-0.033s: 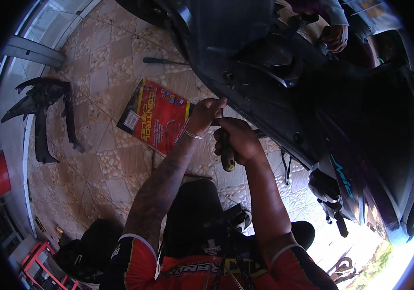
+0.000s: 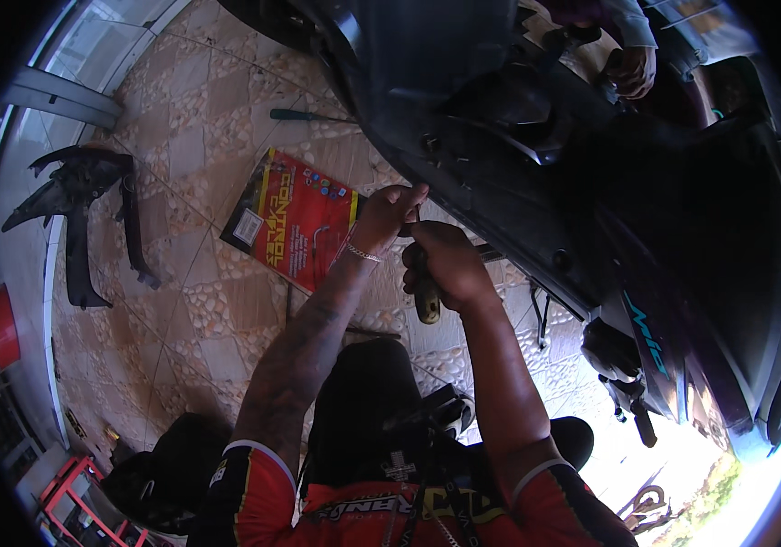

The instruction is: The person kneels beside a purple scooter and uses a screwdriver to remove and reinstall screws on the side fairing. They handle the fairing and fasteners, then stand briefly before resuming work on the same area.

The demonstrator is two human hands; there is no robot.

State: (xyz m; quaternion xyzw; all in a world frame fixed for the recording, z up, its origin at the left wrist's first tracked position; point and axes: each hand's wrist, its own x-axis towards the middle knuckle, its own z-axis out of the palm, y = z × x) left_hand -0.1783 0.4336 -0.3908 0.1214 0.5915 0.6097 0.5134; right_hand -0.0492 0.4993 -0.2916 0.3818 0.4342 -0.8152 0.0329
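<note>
My right hand (image 2: 452, 263) is wrapped round the handle of a screwdriver (image 2: 428, 306); the dark yellowish butt end sticks out below the fist, toward me. Its thin shaft shows briefly between my two hands. My left hand (image 2: 385, 219), with a chain bracelet at the wrist, is pinched at the shaft's far end. Whatever sits in that pinch is too small or hidden to make out. Both hands are at the lower side edge of a dark scooter (image 2: 518, 219), close to its body panel.
Under my left wrist lies a red and yellow package (image 2: 295, 223) on the tiled floor. A second screwdriver (image 2: 292, 115) with a teal handle lies beyond it. Dark plastic fairing (image 2: 76, 210) rests at the left. Across the scooter is another person's hand (image 2: 635, 73).
Almost nothing differs; my right hand and the screwdriver handle have shifted very slightly to the left.
</note>
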